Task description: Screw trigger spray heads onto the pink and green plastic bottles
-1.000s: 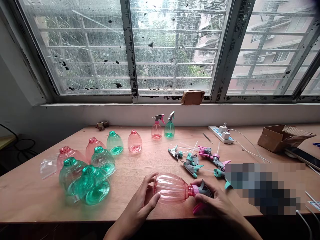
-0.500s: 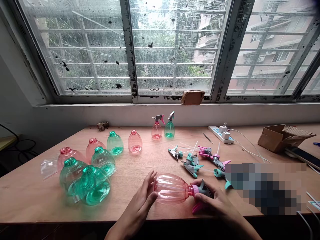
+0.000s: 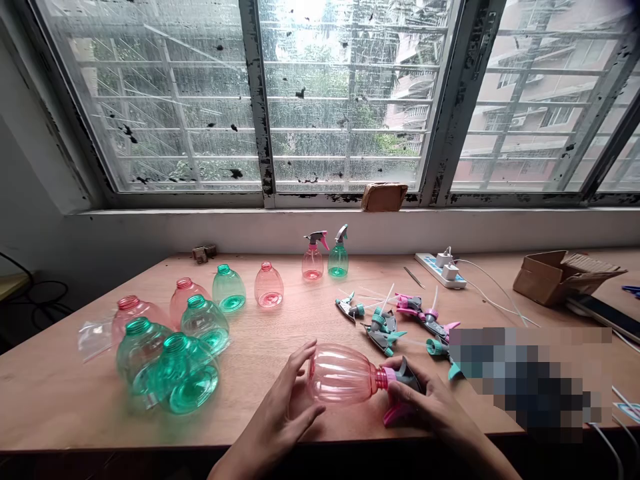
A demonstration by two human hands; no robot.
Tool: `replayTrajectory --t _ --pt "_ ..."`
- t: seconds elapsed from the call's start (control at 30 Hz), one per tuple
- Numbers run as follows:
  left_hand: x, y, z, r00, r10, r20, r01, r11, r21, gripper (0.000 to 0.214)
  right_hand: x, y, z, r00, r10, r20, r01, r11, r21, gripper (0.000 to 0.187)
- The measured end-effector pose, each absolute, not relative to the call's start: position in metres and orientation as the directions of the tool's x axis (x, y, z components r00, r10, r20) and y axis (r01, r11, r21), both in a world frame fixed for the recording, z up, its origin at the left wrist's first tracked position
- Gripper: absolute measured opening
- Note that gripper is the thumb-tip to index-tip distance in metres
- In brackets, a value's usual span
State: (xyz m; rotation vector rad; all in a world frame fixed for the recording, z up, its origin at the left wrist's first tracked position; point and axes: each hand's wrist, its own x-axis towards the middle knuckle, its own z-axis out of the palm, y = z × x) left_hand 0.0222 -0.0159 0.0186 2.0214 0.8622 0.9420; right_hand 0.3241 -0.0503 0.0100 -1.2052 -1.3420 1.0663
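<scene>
A pink ribbed bottle (image 3: 343,374) lies on its side near the table's front edge. My left hand (image 3: 285,413) cups its base, fingers curled round it. My right hand (image 3: 430,403) grips the grey and pink spray head (image 3: 403,390) seated on the bottle's neck. Loose spray heads (image 3: 395,323) with white tubes lie just behind the bottle, to the right.
Several open pink and green bottles (image 3: 173,333) stand at the left. Two finished spray bottles (image 3: 325,255) stand near the wall. A power strip (image 3: 443,268), cardboard box (image 3: 560,275), plastic bag (image 3: 95,333) and cables lie on the wooden table (image 3: 280,313).
The bottle has lifted and tilted slightly between my hands, and my left hand's fingers have shifted round its base. The view has dipped a little.
</scene>
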Motion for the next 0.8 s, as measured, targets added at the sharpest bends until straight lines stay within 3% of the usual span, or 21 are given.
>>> replayTrajectory --t 0.2,0.3,0.43,0.67,0.8 --pt "0.020 -0.019 0.033 0.503 0.841 0.202 0.065 -0.270 0.961 0.047 0.324 -0.051 0.012 -0.009 0.993 0.122 0.126 0.122 -0.985 0.044" --pt "0.020 -0.018 0.032 0.465 0.872 0.154 0.126 -0.237 0.963 0.054 0.324 -0.051 0.013 -0.012 0.992 0.127 0.150 0.127 -0.980 0.043" --pt "0.022 -0.016 0.025 0.467 0.875 0.131 0.231 -0.263 0.937 0.059 0.325 -0.050 0.012 -0.001 0.990 0.140 0.167 0.138 -0.976 0.045" --pt "0.020 -0.014 0.018 0.524 0.812 0.258 0.245 -0.434 0.867 0.077 0.327 -0.048 0.010 -0.047 0.993 0.107 0.170 0.114 -0.979 0.046" --pt "0.019 -0.016 0.020 0.509 0.826 0.242 0.261 -0.416 0.871 0.075 0.325 -0.049 0.010 -0.049 0.992 0.112 0.145 0.118 -0.982 0.045"
